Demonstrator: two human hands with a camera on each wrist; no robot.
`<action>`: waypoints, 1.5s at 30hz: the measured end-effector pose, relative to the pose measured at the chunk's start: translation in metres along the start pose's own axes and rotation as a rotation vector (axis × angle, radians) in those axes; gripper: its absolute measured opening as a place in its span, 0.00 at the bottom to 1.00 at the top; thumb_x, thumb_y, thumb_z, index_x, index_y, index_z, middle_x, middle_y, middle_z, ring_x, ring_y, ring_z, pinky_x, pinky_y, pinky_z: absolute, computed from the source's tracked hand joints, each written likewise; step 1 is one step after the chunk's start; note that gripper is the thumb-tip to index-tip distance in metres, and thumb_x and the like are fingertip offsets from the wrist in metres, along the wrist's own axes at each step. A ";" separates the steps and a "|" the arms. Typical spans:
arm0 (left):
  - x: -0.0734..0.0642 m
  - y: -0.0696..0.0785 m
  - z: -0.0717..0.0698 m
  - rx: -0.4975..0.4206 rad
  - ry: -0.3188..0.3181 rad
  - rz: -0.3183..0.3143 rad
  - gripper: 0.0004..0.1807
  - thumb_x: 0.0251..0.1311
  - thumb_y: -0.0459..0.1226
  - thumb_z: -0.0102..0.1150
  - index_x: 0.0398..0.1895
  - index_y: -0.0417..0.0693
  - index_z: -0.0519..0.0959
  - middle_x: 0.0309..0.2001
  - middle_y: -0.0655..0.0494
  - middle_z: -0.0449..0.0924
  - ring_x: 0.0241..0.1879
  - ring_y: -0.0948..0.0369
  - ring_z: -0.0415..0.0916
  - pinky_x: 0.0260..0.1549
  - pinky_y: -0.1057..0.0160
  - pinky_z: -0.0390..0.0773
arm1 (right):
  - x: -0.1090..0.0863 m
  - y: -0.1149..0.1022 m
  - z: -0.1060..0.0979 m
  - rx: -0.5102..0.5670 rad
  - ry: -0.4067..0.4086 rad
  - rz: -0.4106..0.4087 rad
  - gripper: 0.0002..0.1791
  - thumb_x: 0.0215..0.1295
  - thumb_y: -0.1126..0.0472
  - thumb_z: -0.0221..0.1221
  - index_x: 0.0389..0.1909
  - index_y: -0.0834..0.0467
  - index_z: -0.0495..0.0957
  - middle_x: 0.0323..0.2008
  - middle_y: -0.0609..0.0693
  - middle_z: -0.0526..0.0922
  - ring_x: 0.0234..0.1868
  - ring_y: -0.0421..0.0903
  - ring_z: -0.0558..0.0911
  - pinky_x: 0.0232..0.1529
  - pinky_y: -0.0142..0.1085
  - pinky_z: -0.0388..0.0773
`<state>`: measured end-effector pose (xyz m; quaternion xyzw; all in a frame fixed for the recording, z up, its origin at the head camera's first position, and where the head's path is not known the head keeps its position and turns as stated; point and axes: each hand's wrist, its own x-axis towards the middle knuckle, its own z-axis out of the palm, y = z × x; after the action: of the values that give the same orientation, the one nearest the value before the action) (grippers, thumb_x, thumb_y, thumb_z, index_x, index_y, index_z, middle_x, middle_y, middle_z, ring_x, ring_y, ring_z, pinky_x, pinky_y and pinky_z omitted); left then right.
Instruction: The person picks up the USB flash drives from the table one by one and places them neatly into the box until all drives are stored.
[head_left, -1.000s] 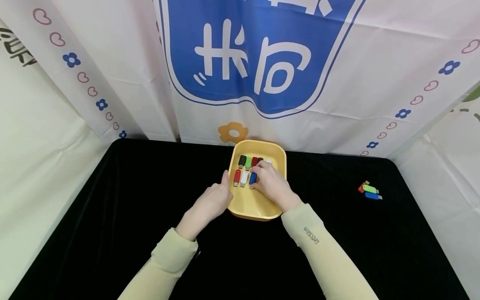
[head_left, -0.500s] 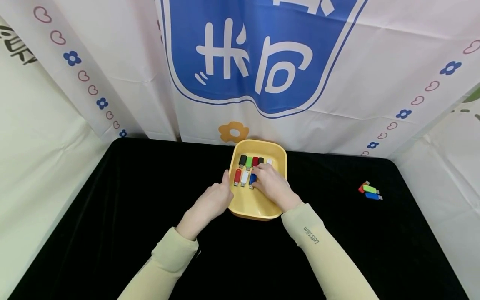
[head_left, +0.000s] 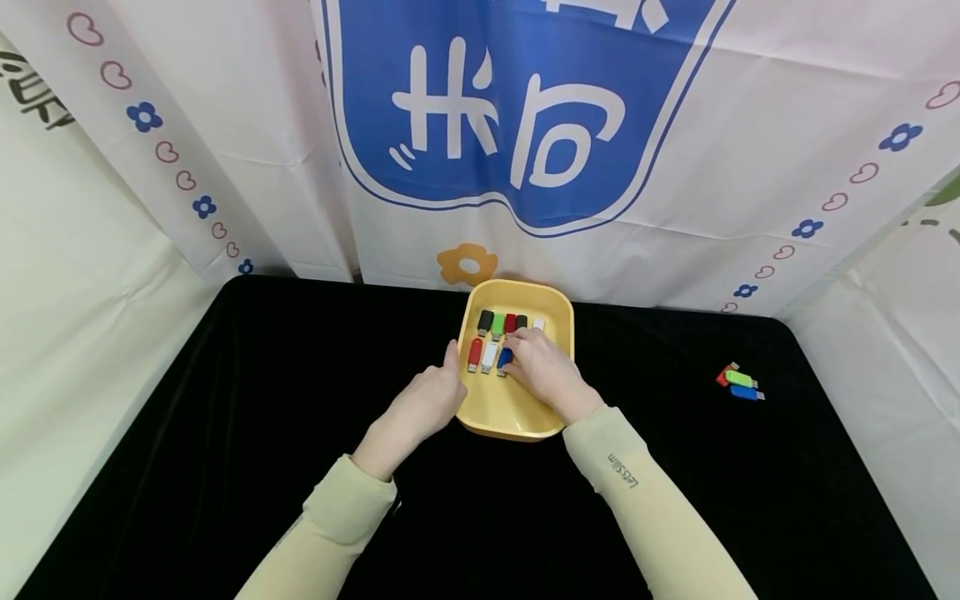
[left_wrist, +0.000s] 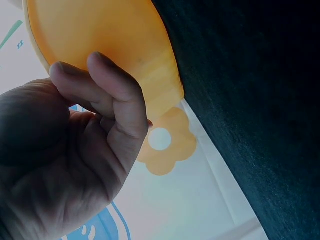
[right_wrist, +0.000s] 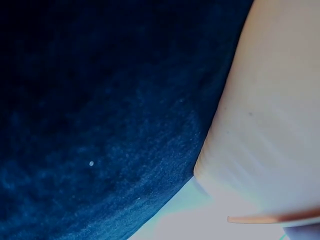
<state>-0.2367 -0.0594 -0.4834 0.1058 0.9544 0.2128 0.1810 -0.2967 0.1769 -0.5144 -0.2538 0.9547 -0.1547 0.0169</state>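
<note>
A yellow tray (head_left: 510, 408) stands on the black table, with several USB sticks laid in two rows inside it. My right hand (head_left: 547, 371) reaches into the tray and pinches a blue USB stick (head_left: 505, 359), its metal plug toward me. Left of it in the front row lie a white USB stick (head_left: 489, 357) and a red USB stick (head_left: 476, 354). Behind are a black USB stick (head_left: 486, 322), a green one (head_left: 498, 325) and others, partly covered by my fingers. My left hand (head_left: 427, 400) holds the tray's left side, fingers curled in the left wrist view.
Farther right on the black tablecloth (head_left: 660, 467) lies a small group of USB sticks: a green one (head_left: 738, 378), a blue one (head_left: 744, 392) and a red one (head_left: 724, 375). A white curtain (head_left: 667, 267) hangs behind the table's far edge. The right wrist view shows mostly dark cloth.
The blue USB stick in my right hand has shifted very slightly left, closer to the white one. My left hand and the tray stay in place.
</note>
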 end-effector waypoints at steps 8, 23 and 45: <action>0.001 0.000 0.002 0.005 0.013 0.001 0.47 0.90 0.37 0.55 0.98 0.33 0.41 0.22 0.57 0.81 0.16 0.63 0.73 0.13 0.69 0.68 | -0.002 0.005 0.004 0.097 0.110 -0.025 0.17 0.80 0.62 0.75 0.65 0.63 0.91 0.63 0.59 0.93 0.65 0.58 0.91 0.71 0.51 0.90; 0.001 0.001 0.004 0.005 0.013 0.007 0.47 0.90 0.37 0.55 0.97 0.32 0.40 0.22 0.57 0.80 0.15 0.64 0.73 0.13 0.68 0.67 | -0.004 0.003 0.002 0.093 0.029 -0.022 0.07 0.80 0.64 0.75 0.53 0.58 0.97 0.56 0.54 0.96 0.59 0.54 0.95 0.65 0.49 0.93; 0.000 0.001 -0.001 0.000 0.017 0.011 0.47 0.90 0.36 0.55 0.97 0.31 0.40 0.22 0.57 0.79 0.15 0.64 0.71 0.13 0.69 0.66 | 0.001 0.010 0.007 0.115 0.140 -0.050 0.05 0.82 0.60 0.73 0.52 0.55 0.95 0.56 0.53 0.94 0.55 0.50 0.94 0.59 0.47 0.94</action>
<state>-0.2366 -0.0591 -0.4822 0.1092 0.9553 0.2145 0.1715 -0.3015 0.1821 -0.5241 -0.2645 0.9365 -0.2269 -0.0393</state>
